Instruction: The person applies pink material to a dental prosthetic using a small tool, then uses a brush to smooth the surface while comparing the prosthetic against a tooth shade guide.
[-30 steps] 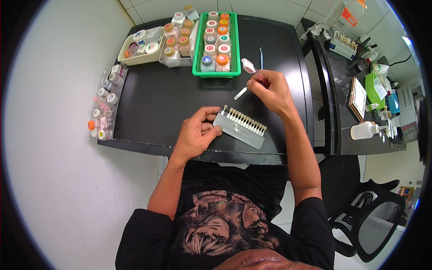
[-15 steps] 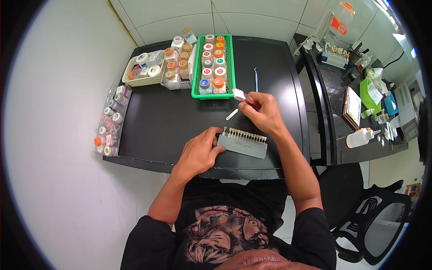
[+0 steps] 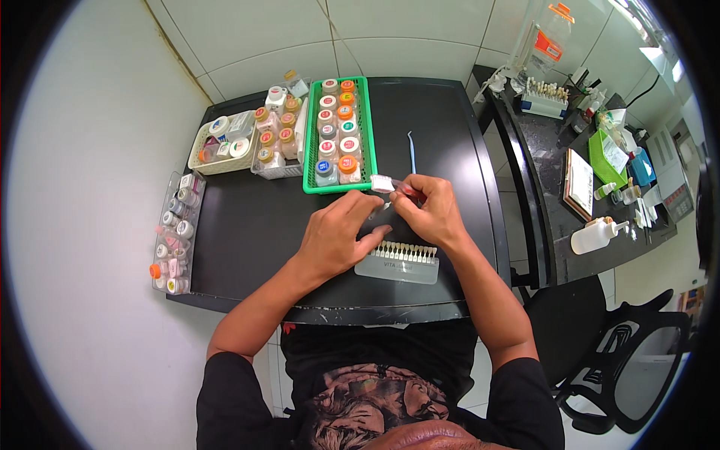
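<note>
My left hand (image 3: 337, 234) reaches over the mat black desk with thumb and fingers apart, its fingertips beside a small white stick (image 3: 379, 208), partly hidden. My right hand (image 3: 429, 210) grips a small white-and-pink object (image 3: 382, 183) with a clear-pink handle, just in front of a green basket (image 3: 369, 150) of jars with coloured lids. Below the hands lies a grey tooth shade guide (image 3: 396, 268) with a row of tooth tabs. A blue dental instrument (image 3: 412, 154) lies behind my right hand.
Clear containers and a cream basket (image 3: 210, 163) of jars stand back left; another jar rack (image 3: 174, 232) lines the left edge. On the side counter (image 3: 532, 187) are a squeeze bottle (image 3: 592, 238), green tray and tab holder. A black chair (image 3: 630, 367) stands lower right.
My left hand has left the shade guide and moved forward toward the white stick. My right hand has moved slightly left with the white-and-pink object. The whole view has also shifted.
</note>
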Available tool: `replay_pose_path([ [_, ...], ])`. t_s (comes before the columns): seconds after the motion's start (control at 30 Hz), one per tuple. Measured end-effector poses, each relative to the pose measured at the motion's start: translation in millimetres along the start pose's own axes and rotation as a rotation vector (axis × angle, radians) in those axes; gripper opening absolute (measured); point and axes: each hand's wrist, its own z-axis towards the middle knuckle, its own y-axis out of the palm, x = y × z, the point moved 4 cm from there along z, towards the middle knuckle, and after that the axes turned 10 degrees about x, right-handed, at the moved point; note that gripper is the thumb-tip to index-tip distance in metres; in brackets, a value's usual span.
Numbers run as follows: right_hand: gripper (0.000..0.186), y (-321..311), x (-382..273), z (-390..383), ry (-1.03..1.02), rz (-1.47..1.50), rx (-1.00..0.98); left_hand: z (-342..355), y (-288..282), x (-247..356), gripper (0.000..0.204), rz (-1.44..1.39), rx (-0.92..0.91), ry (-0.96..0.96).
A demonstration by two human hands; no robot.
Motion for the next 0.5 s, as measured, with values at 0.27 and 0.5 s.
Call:
replay_pose_path([
  [0.27,0.034,-0.8,-5.0,1.4,-0.007,-0.036,0.018,3.4,13.9,-9.6,0.019,-0.176,0.109,-0.025],
  [0.5,0.049,-2.2,1.0,0.2,-0.026,0.136,0.043,-12.5,15.5,-58.0,0.012,-0.658,0.041,-0.569],
])
